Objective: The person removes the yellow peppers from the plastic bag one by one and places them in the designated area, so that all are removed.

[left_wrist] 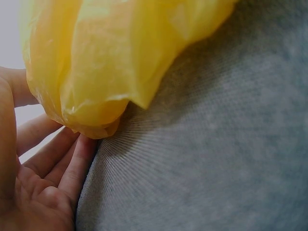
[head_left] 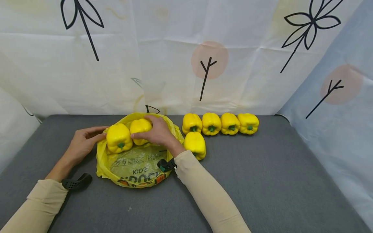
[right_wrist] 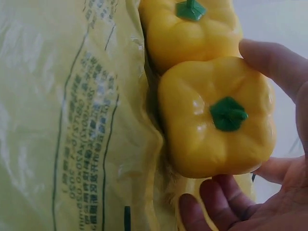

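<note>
A yellow plastic bag (head_left: 140,161) lies spread wide on the grey table, its rim rolled into a ring and printed lettering on its inside. One yellow bell pepper (head_left: 118,138) with a green stem sits in its back left part. Right beside that one, my right hand (head_left: 158,131) grips a second yellow bell pepper (right_wrist: 216,118), thumb on one side and fingers on the other. At the bag's left rim, my left hand (head_left: 83,145) holds the plastic between thumb and fingers; in the left wrist view the bag's folds (left_wrist: 96,72) hide the fingertips.
Several yellow bell peppers (head_left: 211,124) stand in a row along the table's back edge, right of the bag. Another bell pepper (head_left: 195,145) stands in front of the row's left end, close to the bag's right rim. A patterned white cloth (head_left: 169,64) hangs behind the table (head_left: 276,178).
</note>
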Demonstrator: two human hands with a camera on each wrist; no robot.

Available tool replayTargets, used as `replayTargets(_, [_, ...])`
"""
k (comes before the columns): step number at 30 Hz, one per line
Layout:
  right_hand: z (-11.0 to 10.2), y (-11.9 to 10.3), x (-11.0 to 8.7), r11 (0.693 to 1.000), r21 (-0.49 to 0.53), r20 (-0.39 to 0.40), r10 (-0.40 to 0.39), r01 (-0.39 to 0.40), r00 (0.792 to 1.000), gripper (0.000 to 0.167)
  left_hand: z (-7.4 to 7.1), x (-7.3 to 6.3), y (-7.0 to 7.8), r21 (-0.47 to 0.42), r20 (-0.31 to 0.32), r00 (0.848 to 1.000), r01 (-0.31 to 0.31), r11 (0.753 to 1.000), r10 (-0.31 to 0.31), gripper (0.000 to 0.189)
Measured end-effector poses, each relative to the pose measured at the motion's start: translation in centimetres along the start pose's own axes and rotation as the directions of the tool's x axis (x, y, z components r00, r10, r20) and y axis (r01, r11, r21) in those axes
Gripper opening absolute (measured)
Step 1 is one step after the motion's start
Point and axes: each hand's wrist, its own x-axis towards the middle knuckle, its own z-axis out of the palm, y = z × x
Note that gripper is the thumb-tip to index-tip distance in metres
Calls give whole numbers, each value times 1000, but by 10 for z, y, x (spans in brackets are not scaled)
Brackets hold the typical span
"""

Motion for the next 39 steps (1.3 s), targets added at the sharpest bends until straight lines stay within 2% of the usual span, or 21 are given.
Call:
replayTargets(7, [-1, -1, -1, 999, 11, 22, 49, -49, 999, 87, 0, 0, 0, -1, 0, 1000, -14, 1000, 14, 48])
replayTargets(10, [-1, -1, -2, 994, 81, 37, 72, -75, 997, 88, 0, 0, 0, 0, -4, 1000, -13, 1000, 13, 48])
replayTargets(14, [-2, -1, -4, 971, 206, 64, 107, -118, 992, 90, 0, 0, 0, 8, -8, 1000, -9, 1000, 9, 48])
replayTargets(16, [-3, -1, -4, 965, 229, 74, 114, -128, 991, 91, 0, 0, 0, 10, -9, 1000, -7, 1000, 7, 48])
replayTargets(39, [-3, 3, -1, 961, 240, 114, 112, -137, 987, 95, 1, 0, 2, 14, -8, 1000, -2, 1000, 2, 50])
